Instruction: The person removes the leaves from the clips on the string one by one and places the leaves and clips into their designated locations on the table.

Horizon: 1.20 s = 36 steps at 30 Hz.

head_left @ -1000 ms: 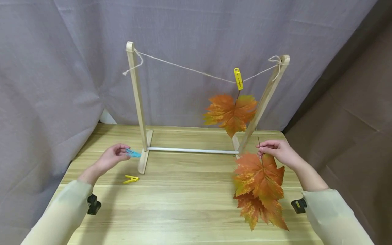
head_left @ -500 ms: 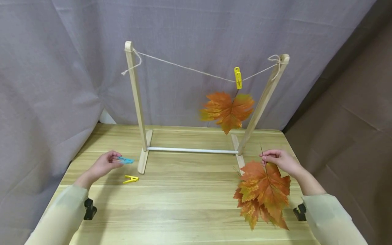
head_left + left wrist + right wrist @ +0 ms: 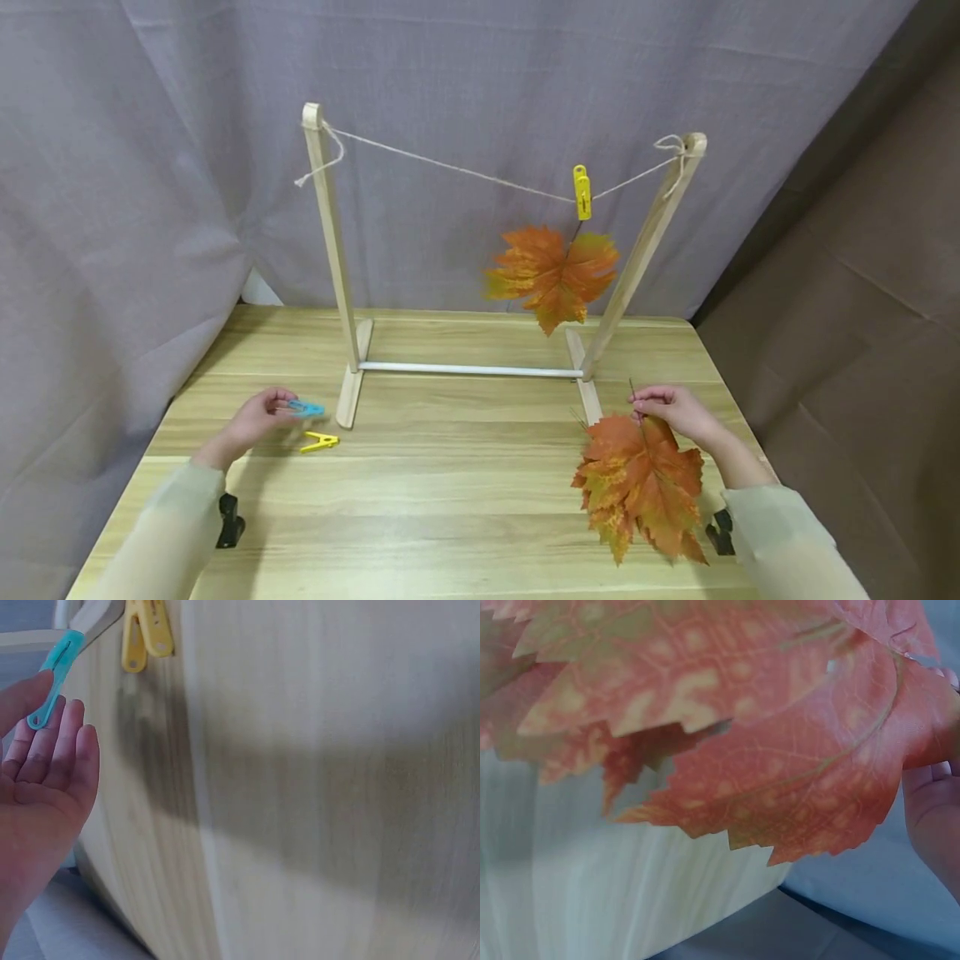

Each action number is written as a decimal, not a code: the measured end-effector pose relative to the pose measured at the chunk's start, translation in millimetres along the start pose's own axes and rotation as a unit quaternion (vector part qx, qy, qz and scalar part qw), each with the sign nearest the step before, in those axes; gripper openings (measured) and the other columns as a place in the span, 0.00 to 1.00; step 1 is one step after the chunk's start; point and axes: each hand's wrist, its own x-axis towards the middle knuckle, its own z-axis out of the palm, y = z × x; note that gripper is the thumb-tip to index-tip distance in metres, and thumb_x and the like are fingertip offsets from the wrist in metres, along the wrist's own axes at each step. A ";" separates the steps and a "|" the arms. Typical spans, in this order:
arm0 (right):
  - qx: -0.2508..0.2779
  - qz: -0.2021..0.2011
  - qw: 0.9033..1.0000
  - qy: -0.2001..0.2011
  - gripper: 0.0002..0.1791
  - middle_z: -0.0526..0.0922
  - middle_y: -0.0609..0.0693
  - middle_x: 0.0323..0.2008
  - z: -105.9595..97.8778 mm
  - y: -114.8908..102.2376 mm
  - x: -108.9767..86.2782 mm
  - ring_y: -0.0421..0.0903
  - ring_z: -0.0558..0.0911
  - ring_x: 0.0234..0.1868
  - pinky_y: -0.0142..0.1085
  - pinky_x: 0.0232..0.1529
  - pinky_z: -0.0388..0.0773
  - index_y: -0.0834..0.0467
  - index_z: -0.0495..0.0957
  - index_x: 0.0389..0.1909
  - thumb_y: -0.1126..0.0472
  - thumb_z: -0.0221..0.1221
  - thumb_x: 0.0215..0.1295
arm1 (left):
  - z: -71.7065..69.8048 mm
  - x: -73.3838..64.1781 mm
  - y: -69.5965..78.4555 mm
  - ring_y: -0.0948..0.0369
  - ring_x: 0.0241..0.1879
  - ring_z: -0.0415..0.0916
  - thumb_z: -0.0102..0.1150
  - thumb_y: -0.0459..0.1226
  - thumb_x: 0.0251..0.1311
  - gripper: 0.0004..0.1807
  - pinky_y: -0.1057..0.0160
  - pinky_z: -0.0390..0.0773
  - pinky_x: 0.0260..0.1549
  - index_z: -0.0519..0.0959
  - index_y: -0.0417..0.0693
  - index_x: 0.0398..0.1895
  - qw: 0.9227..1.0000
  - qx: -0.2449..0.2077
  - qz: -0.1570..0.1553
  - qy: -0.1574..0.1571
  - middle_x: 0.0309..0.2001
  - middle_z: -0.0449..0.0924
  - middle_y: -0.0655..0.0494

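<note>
Clothespin (image 3: 306, 408) of blue plastic sits in the left hand (image 3: 255, 421), on the left side of the table (image 3: 450, 500). Thumb and fingertips are closed on it in a pinch; the left wrist view shows the thumb laid across its body, one end by the fingers, the other standing out free beyond the thumb. The remaining fingers lie side by side, only slightly bent. In the head view the free end points right. Just to the near side, on the wood and apart from the hand, lies a yellow clip (image 3: 321, 442), its two handles spread toward the left.

On the right, the right hand (image 3: 678, 410) nips the thin stem of an orange-red leaf (image 3: 651, 479) between thumb and fingertips. A short length of stem sticks out past the fingers on the far side, while the blade hangs from them on the near side. In the right wrist view the blade hides most of the fingers. More leaves (image 3: 611, 525) show from under its left and near edges; whether it touches them cannot be told.

Farther off, a string (image 3: 450, 171) sags between the left post (image 3: 332, 242) and the right post (image 3: 641, 258) of a wooden stand. Nearer the right post, a second yellow clip (image 3: 582, 193) grips it, with another leaf (image 3: 555, 279) hanging by its stem, well apart from both hands.
</note>
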 end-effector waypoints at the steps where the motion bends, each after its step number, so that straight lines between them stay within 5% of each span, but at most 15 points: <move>1: -0.001 0.001 1.000 -0.003 0.19 0.85 0.49 0.30 1.8 2.5 0.2 0.36 0.82 0.31 0.26 0.38 0.77 0.77 0.72 0.47 0.62 0.52 0.68 | 1.0 0.9 -1.8 0.64 0.38 0.74 0.57 0.32 0.59 0.21 0.67 0.77 0.36 0.66 0.25 0.50 1.000 -0.002 -0.001 -0.001 0.45 0.75 0.34; 10: -0.006 0.018 1.000 -0.011 0.18 0.84 0.62 0.33 14.0 17.1 3.9 0.37 0.81 0.31 0.28 0.37 0.78 0.79 0.71 0.48 0.65 0.50 0.69 | 7.7 2.5 -13.2 0.66 0.35 0.71 0.57 0.29 0.57 0.20 0.72 0.74 0.31 0.66 0.25 0.48 1.000 -0.003 -0.023 -0.005 0.41 0.76 0.41; 22: -0.050 0.029 0.998 0.020 0.16 0.84 0.64 0.36 24.5 33.7 7.7 0.33 0.80 0.33 0.25 0.35 0.76 0.77 0.74 0.46 0.66 0.52 0.67 | 10.4 -1.7 -16.2 0.49 0.42 0.74 0.60 0.30 0.53 0.20 0.62 0.77 0.39 0.69 0.26 0.45 0.996 0.083 -0.030 0.007 0.42 0.74 0.35; 31: -0.102 0.049 0.993 0.040 0.18 0.82 0.67 0.42 24.0 32.2 8.6 0.58 0.81 0.45 0.45 0.44 0.78 0.75 0.74 0.47 0.61 0.52 0.68 | 7.7 -1.3 -14.4 0.45 0.44 0.72 0.61 0.30 0.50 0.21 0.46 0.73 0.48 0.70 0.26 0.46 0.993 0.115 -0.023 0.008 0.43 0.74 0.33; 36: -0.106 0.032 0.992 0.061 0.18 0.80 0.69 0.44 21.1 29.9 9.6 0.60 0.80 0.45 0.45 0.43 0.79 0.74 0.75 0.46 0.61 0.53 0.67 | 2.3 -0.3 -9.4 0.44 0.44 0.73 0.61 0.30 0.51 0.21 0.46 0.73 0.47 0.69 0.25 0.47 0.992 0.124 -0.010 0.011 0.44 0.74 0.31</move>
